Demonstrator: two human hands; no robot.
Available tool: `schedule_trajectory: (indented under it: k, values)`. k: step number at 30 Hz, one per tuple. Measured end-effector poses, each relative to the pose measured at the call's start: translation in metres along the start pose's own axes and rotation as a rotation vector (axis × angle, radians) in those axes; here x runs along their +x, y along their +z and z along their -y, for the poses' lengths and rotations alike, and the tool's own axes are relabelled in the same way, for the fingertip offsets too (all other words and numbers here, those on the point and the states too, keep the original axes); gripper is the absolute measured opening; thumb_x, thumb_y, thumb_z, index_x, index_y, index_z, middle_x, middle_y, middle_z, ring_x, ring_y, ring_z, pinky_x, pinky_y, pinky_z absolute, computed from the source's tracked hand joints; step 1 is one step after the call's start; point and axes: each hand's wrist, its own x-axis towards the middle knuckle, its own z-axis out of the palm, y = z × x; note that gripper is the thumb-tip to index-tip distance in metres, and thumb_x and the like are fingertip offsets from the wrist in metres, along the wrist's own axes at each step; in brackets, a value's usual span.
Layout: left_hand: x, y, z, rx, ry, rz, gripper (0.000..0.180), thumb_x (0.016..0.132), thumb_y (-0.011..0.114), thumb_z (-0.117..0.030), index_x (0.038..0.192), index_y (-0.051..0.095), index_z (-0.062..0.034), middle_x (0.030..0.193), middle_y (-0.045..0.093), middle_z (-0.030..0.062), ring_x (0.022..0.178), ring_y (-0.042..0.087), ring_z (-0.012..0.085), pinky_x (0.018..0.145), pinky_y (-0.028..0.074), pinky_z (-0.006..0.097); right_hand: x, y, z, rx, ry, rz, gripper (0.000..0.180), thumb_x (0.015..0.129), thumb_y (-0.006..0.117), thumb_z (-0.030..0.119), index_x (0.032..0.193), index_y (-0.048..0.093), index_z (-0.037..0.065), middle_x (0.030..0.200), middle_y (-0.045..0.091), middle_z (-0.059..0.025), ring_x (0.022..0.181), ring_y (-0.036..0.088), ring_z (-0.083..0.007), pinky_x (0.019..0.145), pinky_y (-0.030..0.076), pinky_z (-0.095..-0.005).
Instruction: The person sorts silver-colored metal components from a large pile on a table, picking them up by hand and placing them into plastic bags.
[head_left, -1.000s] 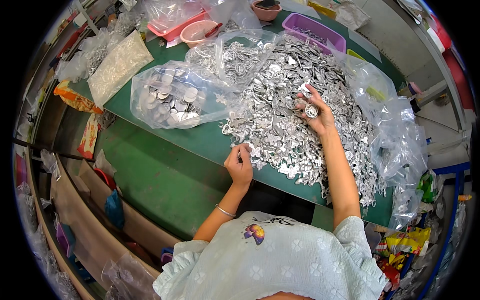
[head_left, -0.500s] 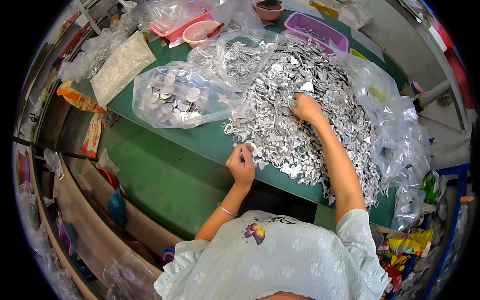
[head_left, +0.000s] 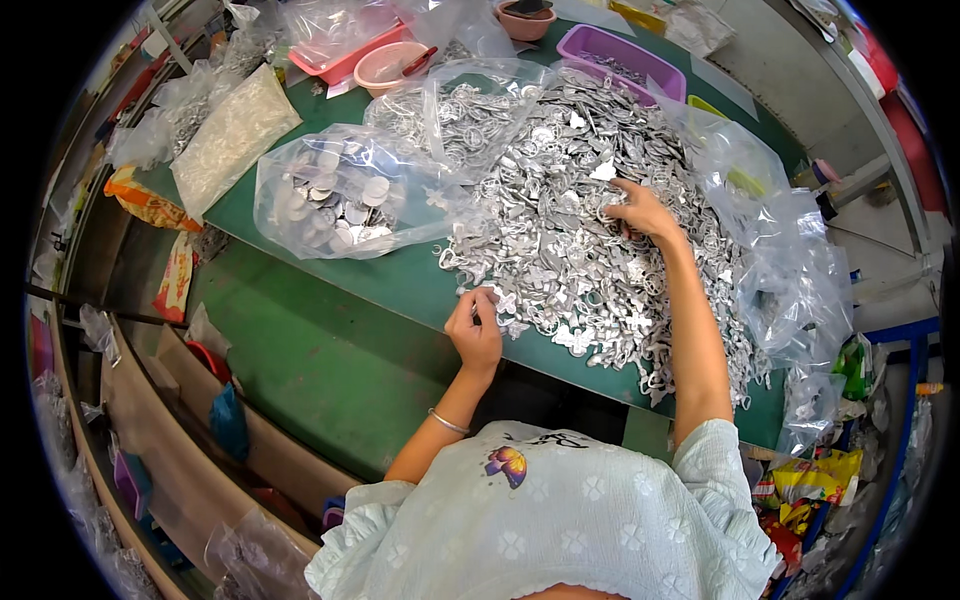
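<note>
A wide heap of small silver metal pieces [head_left: 560, 240], many with rings like keychain parts, covers the right half of the green table [head_left: 345, 290]. Over the middle of that heap, my right hand [head_left: 648, 212] has its thumb and fingers apart, their tips touching the loose pieces. My left hand [head_left: 475, 335] is at the table's near edge, beside the heap's lower left corner. Its fingers are curled together in a pinch; whatever they hold is too small or hidden to name. A clear plastic bag [head_left: 340, 190] of round silver discs lies to the left of the heap.
Another clear bag [head_left: 455, 115] of silver pieces lies behind. A purple bin [head_left: 665, 75], a pink bowl [head_left: 385, 65] and a red tray [head_left: 345, 62] stand at the far side. Crumpled clear plastic [head_left: 795, 275] drapes the right edge. A whitish filled bag [head_left: 235, 140] is at left.
My right hand has moved a little to the right and toward me over the heap, and its fingers have spread. The left hand keeps its pinch near the table edge.
</note>
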Motion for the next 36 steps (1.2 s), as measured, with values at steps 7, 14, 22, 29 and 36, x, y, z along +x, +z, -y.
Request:
schedule_trajectory:
  k: [7, 14, 22, 29, 36]
  values:
    - [0.002, 0.000, -0.005, -0.007, -0.014, 0.002, 0.016, 0.087, 0.047, -0.007, 0.081, 0.058, 0.0035, 0.067, 0.060, 0.0075, 0.056, 0.054, 0.0122, 0.052, 0.043, 0.025, 0.007, 0.048, 0.017, -0.935, -0.106, -0.366, 0.028, 0.074, 0.062, 0.019, 0.095, 0.056, 0.001, 0.090, 0.062, -0.0203, 0.080, 0.062, -0.0349, 0.068, 0.051, -0.0423]
    - [0.001, -0.001, -0.002, 0.013, -0.002, 0.018, 0.018, 0.088, 0.046, -0.006, 0.082, 0.058, 0.0058, 0.067, 0.060, 0.0076, 0.057, 0.053, 0.0093, 0.053, 0.043, 0.022, -0.006, 0.046, 0.000, -0.574, -0.375, -0.456, 0.028, 0.071, 0.064, 0.005, 0.096, 0.050, 0.004, 0.091, 0.057, -0.0195, 0.072, 0.059, -0.0362, 0.063, 0.048, -0.0414]
    - [0.001, 0.000, -0.003, 0.000, -0.002, 0.005, 0.016, 0.087, 0.047, -0.006, 0.081, 0.057, 0.0038, 0.067, 0.060, 0.0079, 0.057, 0.054, 0.0124, 0.053, 0.043, 0.025, -0.008, 0.020, 0.000, 1.161, -0.112, 0.123, 0.030, 0.083, 0.059, 0.014, 0.108, 0.051, 0.000, 0.090, 0.056, -0.0099, 0.072, 0.055, -0.0150, 0.049, 0.044, -0.0249]
    - [0.001, 0.000, -0.003, 0.011, -0.013, 0.018, 0.018, 0.088, 0.045, -0.006, 0.080, 0.057, 0.0055, 0.067, 0.060, 0.0078, 0.057, 0.053, 0.0099, 0.054, 0.043, 0.023, -0.023, 0.038, 0.024, 1.669, -0.055, 0.324, 0.040, 0.087, 0.049, 0.017, 0.122, 0.041, -0.001, 0.102, 0.056, -0.0165, 0.094, 0.056, -0.0289, 0.064, 0.054, -0.0298]
    - [-0.001, 0.000, -0.007, 0.017, -0.019, 0.006, 0.019, 0.088, 0.046, -0.006, 0.080, 0.057, 0.0058, 0.067, 0.060, 0.0079, 0.057, 0.052, 0.0094, 0.054, 0.043, 0.023, 0.008, 0.067, 0.074, 1.672, 0.276, 0.288, 0.032, 0.090, 0.045, 0.015, 0.114, 0.038, -0.004, 0.111, 0.047, -0.0215, 0.102, 0.051, -0.0336, 0.082, 0.051, -0.0416]
